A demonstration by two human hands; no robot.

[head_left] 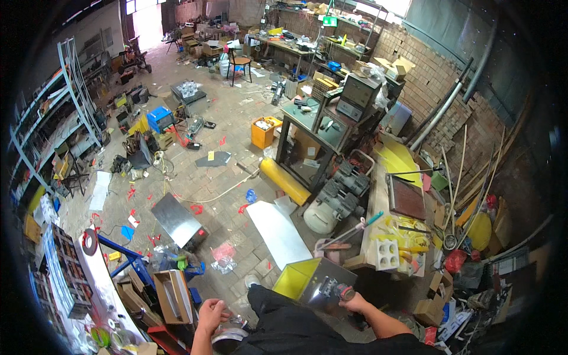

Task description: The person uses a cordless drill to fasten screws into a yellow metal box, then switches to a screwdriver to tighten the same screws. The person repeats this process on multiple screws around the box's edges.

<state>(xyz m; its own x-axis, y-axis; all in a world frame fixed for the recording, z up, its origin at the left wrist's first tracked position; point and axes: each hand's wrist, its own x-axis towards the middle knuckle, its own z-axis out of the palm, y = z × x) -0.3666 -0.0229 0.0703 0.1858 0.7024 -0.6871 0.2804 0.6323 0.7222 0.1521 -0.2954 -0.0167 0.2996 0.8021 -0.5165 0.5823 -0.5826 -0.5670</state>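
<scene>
Metal box (316,283) with yellow inside: right hand (354,303) grips its knob; left hand (211,313) loosely curled, empty, beside cardboard box (171,296).

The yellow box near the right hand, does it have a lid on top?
No, the yellow box stands open, its bare yellow inside showing, beside the right hand.

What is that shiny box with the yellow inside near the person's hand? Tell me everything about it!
The metal box looks like thin grey sheet metal outside, with a bright yellow inner face showing through its open side. It sits tilted low on the brick floor, just in front of the person's dark trousers. The right hand is at its lower right corner, gripping a small dark and red tool pressed against the box. The left hand is apart from it.
</scene>
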